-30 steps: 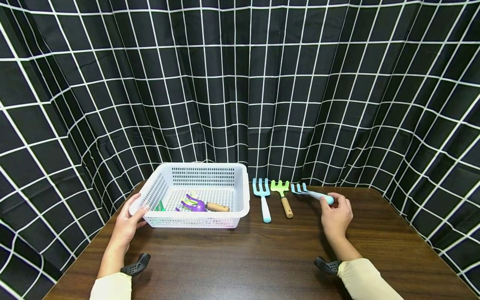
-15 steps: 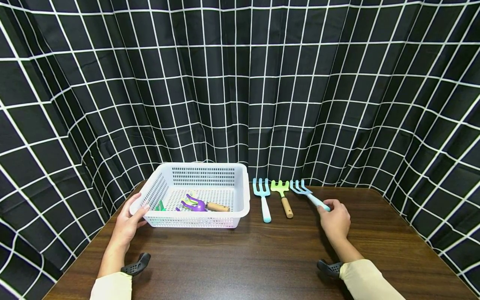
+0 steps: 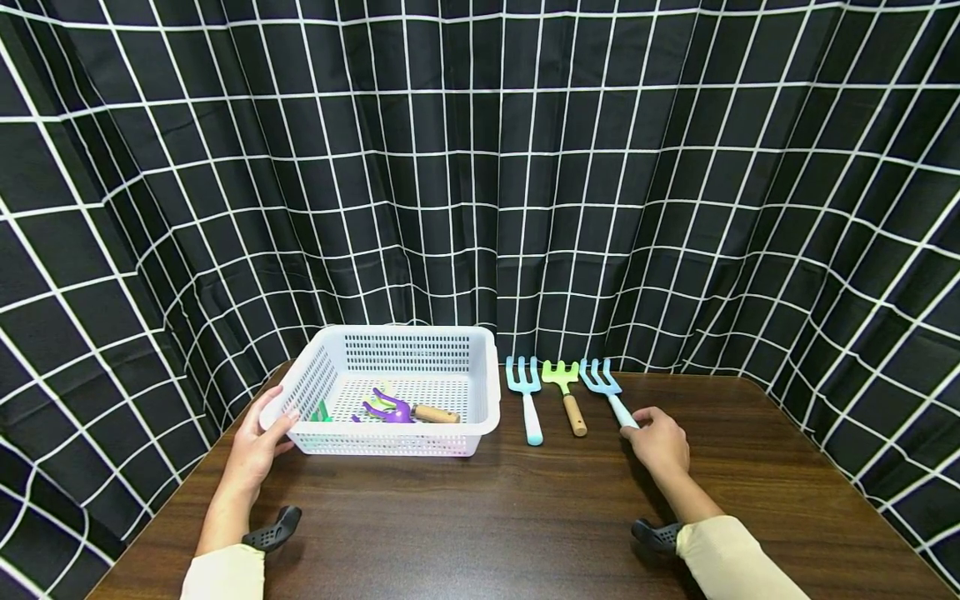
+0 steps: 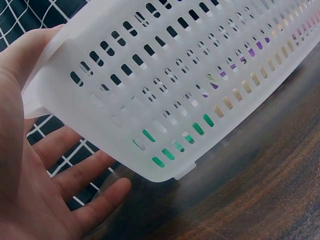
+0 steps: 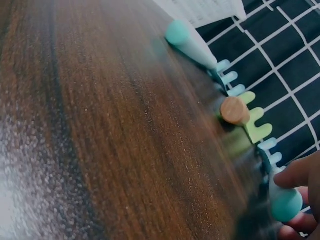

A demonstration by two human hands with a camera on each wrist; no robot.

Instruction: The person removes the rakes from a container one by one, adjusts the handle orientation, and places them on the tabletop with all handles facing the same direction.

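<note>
At the left end of the white plastic basket, my left hand holds the rim, its thumb over the edge and fingers outside. In the left wrist view the fingers spread beside the basket's corner. My right hand pinches the handle end of a blue garden fork, whose tines point toward the curtain. Beside it lie a green garden fork with a wooden handle and another blue garden fork with a white handle. In the right wrist view the thumb presses the held handle.
Inside the basket are a purple-handled tool, a wooden handle and a green piece. A brown wooden table bears everything. Behind it hangs a black curtain with white grid lines.
My right hand has moved left and nearer, swinging the blue garden fork from nearly sideways to roughly in line with the other two. The left hand and basket stay put.
</note>
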